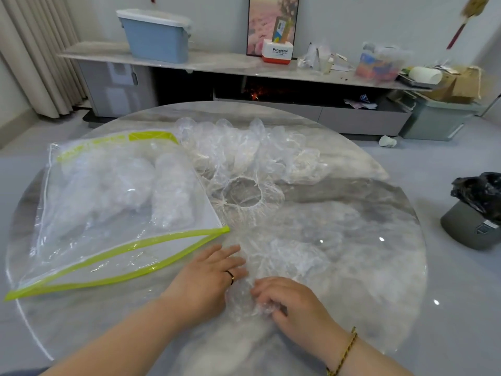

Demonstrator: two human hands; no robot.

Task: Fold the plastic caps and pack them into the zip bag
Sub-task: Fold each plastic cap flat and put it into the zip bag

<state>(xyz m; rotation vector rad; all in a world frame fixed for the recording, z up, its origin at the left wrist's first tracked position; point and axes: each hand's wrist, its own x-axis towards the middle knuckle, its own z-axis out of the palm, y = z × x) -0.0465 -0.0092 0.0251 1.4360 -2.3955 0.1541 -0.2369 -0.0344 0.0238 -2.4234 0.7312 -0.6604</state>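
Observation:
A clear plastic cap (282, 256) lies spread on the round marble table (366, 267) in front of me. My left hand (211, 275) presses flat on its left edge with straight fingers. My right hand (287, 299) curls its fingers round the cap's near end and bunches it. A clear zip bag (89, 240) with a lime-green zip strip lies at the left, its mouth gaping toward me, with folded caps inside. A pile of loose caps (252, 150) sits at the table's far middle, one showing its elastic ring.
Beyond the table runs a low grey cabinet (189, 63) with a blue bin, a red-and-white box and clutter. A black bag over a grey container (477, 213) stands on the floor at the right. A green crate (433, 118) is at the far right.

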